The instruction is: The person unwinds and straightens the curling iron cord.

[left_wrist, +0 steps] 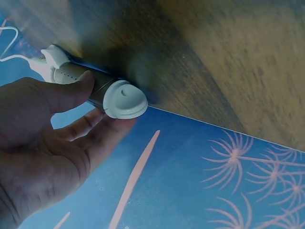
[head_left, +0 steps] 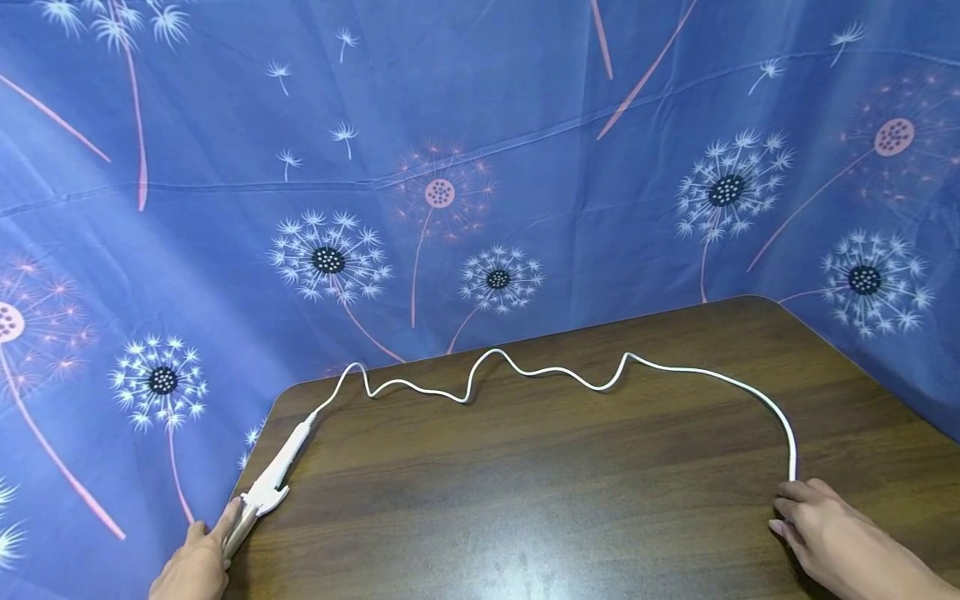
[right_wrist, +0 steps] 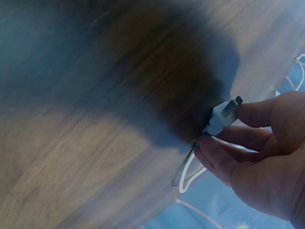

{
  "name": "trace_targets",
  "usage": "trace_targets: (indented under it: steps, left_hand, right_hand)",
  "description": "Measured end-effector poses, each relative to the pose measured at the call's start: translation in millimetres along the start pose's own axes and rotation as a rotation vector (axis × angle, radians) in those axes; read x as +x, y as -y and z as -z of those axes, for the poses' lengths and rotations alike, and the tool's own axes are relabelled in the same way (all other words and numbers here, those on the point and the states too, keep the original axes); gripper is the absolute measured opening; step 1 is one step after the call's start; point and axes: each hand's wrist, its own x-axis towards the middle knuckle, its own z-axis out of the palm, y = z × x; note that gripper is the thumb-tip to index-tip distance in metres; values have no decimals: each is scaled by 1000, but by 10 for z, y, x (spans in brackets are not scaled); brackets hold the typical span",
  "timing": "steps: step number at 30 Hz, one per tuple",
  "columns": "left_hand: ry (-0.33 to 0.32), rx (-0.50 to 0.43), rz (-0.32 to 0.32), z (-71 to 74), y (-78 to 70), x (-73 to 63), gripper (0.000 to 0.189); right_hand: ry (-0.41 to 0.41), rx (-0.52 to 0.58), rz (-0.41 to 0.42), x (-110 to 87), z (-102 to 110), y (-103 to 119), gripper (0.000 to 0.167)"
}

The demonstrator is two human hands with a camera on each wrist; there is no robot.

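Observation:
A white curling iron with a metallic barrel lies along the left edge of the wooden table, its handle pointing away. My left hand grips the barrel; in the left wrist view the thumb presses on top and the fingers support it from below, close to the white end cap. From the handle a white cord runs in waves across the table to the right side. There my right hand pinches the white two-prong plug at the cord's end, prongs visible in the right wrist view.
The brown wooden table has rounded far corners. Behind it and along both sides hangs a blue cloth printed with dandelions. A bright light reflection shows on the near part of the tabletop.

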Motion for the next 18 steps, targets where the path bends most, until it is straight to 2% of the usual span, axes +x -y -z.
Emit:
trace_targets:
  steps: [4,6,7,12,15,18]
  left_hand:
    - [36,4,21,31,-12,-10,87]
    - [44,6,30,41,-20,-18,86]
    - [47,5,35,44,-23,-23,87]
    - [67,8,64,57,-44,-36,86]
    - [93,12,91,63,-53,-43,84]
    - [98,12,107,63,-58,-57,83]
  right_hand:
    - [82,-22,-80,-9,36,-46,37]
    - [162,-29,-138,-1,53,-76,26]
    - [212,-32,-168,10,61,-92,23]
    - [358,-36,-265,25,82,-193,18]
    - [402,-63,-276,19,95,-254,18]
    - [336,-76,-253,0,106,-311,23]
